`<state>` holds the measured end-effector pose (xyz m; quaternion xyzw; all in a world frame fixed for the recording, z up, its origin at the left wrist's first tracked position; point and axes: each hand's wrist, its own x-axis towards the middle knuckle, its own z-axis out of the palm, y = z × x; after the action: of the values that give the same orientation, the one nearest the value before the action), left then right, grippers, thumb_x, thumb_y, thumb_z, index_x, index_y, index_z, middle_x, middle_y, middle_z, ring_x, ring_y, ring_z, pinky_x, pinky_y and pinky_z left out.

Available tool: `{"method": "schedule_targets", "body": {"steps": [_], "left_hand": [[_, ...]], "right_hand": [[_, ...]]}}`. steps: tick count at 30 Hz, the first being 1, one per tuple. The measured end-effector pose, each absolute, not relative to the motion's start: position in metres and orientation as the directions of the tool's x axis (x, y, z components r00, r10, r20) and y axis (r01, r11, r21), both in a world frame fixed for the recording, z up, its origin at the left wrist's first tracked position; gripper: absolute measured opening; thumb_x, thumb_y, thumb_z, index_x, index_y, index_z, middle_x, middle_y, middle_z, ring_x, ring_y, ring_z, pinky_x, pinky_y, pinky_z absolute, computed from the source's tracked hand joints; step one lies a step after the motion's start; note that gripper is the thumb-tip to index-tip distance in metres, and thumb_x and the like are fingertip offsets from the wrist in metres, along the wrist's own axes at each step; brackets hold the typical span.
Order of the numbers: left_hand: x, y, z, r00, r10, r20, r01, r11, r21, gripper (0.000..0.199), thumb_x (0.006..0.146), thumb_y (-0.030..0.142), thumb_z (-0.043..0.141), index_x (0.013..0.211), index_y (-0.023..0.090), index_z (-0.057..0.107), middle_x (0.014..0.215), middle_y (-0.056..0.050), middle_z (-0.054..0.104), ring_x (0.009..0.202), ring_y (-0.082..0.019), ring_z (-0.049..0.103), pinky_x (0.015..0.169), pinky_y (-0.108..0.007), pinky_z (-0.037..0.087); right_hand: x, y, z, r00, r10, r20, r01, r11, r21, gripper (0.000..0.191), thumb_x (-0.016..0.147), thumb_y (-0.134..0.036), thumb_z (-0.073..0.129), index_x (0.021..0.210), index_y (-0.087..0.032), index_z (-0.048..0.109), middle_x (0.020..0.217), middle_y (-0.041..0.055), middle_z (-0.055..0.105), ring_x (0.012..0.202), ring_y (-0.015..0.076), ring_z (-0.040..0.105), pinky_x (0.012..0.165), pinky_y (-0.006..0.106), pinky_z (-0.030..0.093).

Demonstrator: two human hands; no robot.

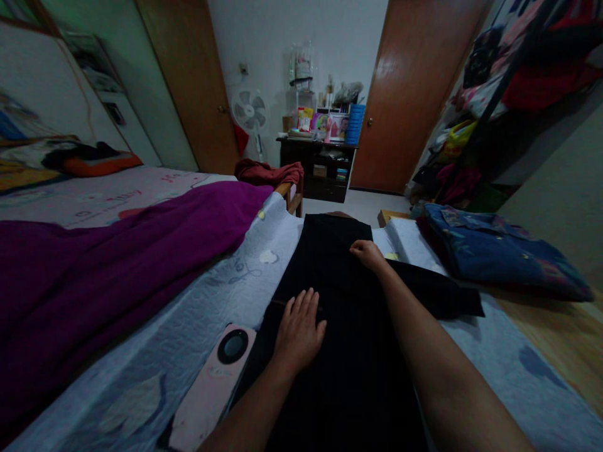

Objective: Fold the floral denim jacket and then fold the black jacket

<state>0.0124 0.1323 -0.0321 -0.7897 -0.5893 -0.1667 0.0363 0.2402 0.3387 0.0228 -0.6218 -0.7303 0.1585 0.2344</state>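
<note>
A black long-sleeved garment (348, 351) lies spread on the bed in front of me, with one sleeve (433, 292) stretched out to the right. My left hand (299, 329) rests flat on the garment's left side, fingers extended. Farther up, near the right upper edge, my right hand (367, 254) is closed, its fingers curled together at the cloth. What sits between those fingertips is too small to see clearly. A pink phone (207, 389) with a round black camera area lies left of my left forearm, beside the garment.
Purple cloth (179, 232) covers much of the left side. Folded blue denim clothing (499, 251) sits at the right edge of the pale patterned bed sheet (235, 295). Beyond the bed stand a white fan (249, 113) and a dark cabinet (325, 169). Clothes hang at upper right.
</note>
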Motion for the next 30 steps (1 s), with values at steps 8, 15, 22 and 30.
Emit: {"method": "schedule_targets", "body": {"steps": [8,15,22,30], "left_hand": [[0.013,0.133,-0.032,0.248,0.922,0.298,0.941,-0.302,0.152,0.059,0.091,0.035,0.043,0.146,0.015,0.033,0.153,-0.009,0.035,0.141,-0.024,0.030,0.116,-0.046,0.025],[0.012,0.132,-0.030,0.256,0.919,0.301,0.941,-0.308,0.140,0.058,0.092,0.034,0.043,0.146,0.014,0.033,0.153,-0.009,0.035,0.141,-0.024,0.030,0.117,-0.047,0.024],[0.012,0.132,-0.031,0.253,0.917,0.309,0.937,-0.312,0.158,0.060,0.091,0.035,0.043,0.147,0.017,0.031,0.152,-0.010,0.036,0.141,-0.025,0.031,0.116,-0.048,0.025],[0.013,0.133,-0.032,0.245,0.922,0.300,0.938,-0.304,0.167,0.060,0.091,0.035,0.044,0.146,0.016,0.032,0.153,-0.009,0.034,0.141,-0.024,0.030,0.116,-0.047,0.025]], "right_hand": [[0.247,0.341,0.021,-0.072,0.982,0.175,0.805,0.161,-0.571,0.016,0.084,-0.026,0.052,0.082,-0.019,0.066,0.076,0.0018,0.066,0.071,0.0146,0.058,0.062,0.023,0.039],[0.240,0.342,0.015,-0.077,0.982,0.171,0.791,0.164,-0.589,0.006,0.076,-0.022,0.060,0.073,-0.021,0.065,0.076,0.0011,0.066,0.073,0.0148,0.056,0.065,0.023,0.039],[0.239,0.346,0.015,-0.016,0.983,0.185,0.765,0.131,-0.631,0.010,0.074,-0.021,0.053,0.071,-0.020,0.063,0.071,-0.0003,0.062,0.069,0.0144,0.055,0.064,0.024,0.039],[0.258,0.356,0.022,0.172,0.954,0.246,0.766,0.028,-0.642,0.021,0.081,-0.027,0.043,0.070,-0.020,0.060,0.075,0.0043,0.063,0.074,0.0177,0.057,0.065,0.026,0.040]]}}
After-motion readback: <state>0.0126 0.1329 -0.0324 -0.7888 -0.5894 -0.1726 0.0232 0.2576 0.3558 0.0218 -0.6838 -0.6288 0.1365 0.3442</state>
